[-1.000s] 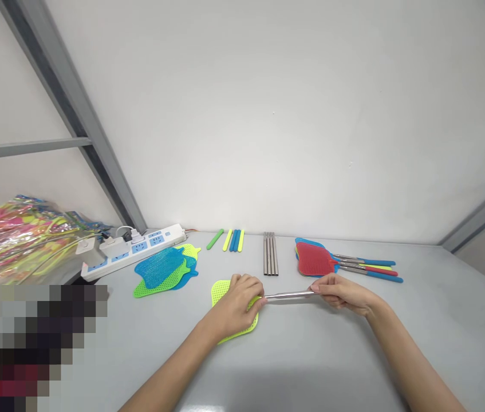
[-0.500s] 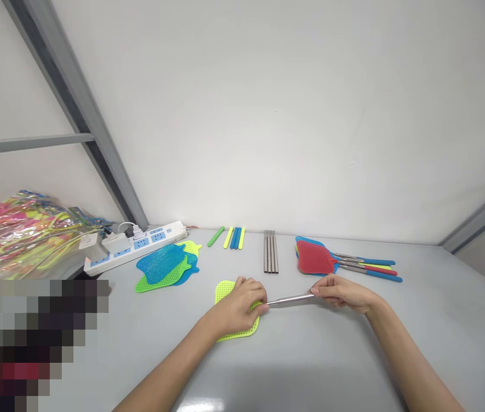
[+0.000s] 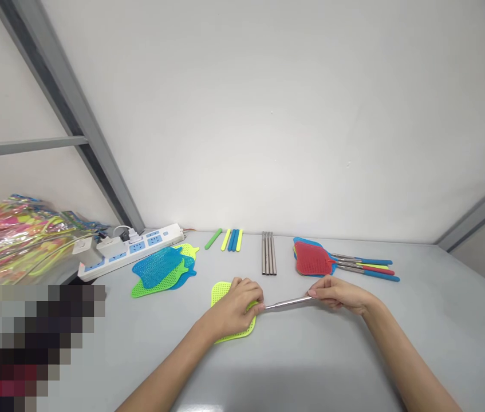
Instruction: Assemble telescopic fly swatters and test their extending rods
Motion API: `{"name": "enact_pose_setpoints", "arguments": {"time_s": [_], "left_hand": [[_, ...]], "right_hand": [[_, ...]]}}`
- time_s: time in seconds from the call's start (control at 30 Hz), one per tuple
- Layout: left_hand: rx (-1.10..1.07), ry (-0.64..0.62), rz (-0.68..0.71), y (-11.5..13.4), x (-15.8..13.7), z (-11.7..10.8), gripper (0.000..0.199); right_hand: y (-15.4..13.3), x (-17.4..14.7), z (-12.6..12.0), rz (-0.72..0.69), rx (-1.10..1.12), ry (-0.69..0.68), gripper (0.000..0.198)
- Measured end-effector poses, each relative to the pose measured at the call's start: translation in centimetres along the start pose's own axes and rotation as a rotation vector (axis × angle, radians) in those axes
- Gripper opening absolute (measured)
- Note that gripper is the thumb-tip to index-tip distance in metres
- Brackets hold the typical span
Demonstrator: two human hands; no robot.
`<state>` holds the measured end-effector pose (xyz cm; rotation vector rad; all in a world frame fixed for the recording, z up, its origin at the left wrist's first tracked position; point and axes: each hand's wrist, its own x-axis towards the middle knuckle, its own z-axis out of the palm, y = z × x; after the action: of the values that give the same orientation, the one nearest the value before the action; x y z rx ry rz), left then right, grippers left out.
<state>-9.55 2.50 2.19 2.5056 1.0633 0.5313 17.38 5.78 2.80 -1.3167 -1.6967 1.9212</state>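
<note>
A yellow-green perforated fly swatter head [image 3: 220, 290] lies on the grey table, partly covered by my left hand [image 3: 239, 306]. The fingers of that hand are closed around its neck end, where a thin silver metal rod [image 3: 288, 302] meets it. My right hand [image 3: 335, 293] pinches the other end of the rod between thumb and fingers, to the right. The joint between rod and head is hidden under my left fingertips. Behind my right hand lies a stack of fly swatters [image 3: 315, 260] with red and blue heads, metal rods and coloured handles.
Loose blue and green swatter heads [image 3: 156, 269] lie at the left by a white power strip [image 3: 139, 246]. Coloured handle sleeves [image 3: 233, 240] and several metal tubes [image 3: 268, 253] lie near the wall. A plastic-wrapped bundle [image 3: 23, 240] is at far left. The lower left corner is pixelated.
The whole view has shifted slightly. Both hands keep their holds on the swatter head and the rod, with almost no other movement.
</note>
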Motion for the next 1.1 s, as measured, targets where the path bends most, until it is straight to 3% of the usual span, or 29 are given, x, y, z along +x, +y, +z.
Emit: {"name": "enact_pose_setpoints", "arguments": {"time_s": [0.53, 1.1], "left_hand": [[-0.005, 0.001, 0.008, 0.44, -0.01, -0.27, 0.011], [0.011, -0.047, -0.047, 0.16, -0.26, 0.22, 0.020]], "right_hand": [[-0.15, 0.16, 0.15, 0.007, -0.003, 0.055, 0.031], [-0.80, -0.26, 0.70, -0.127, -0.134, 0.062, 0.035]]}}
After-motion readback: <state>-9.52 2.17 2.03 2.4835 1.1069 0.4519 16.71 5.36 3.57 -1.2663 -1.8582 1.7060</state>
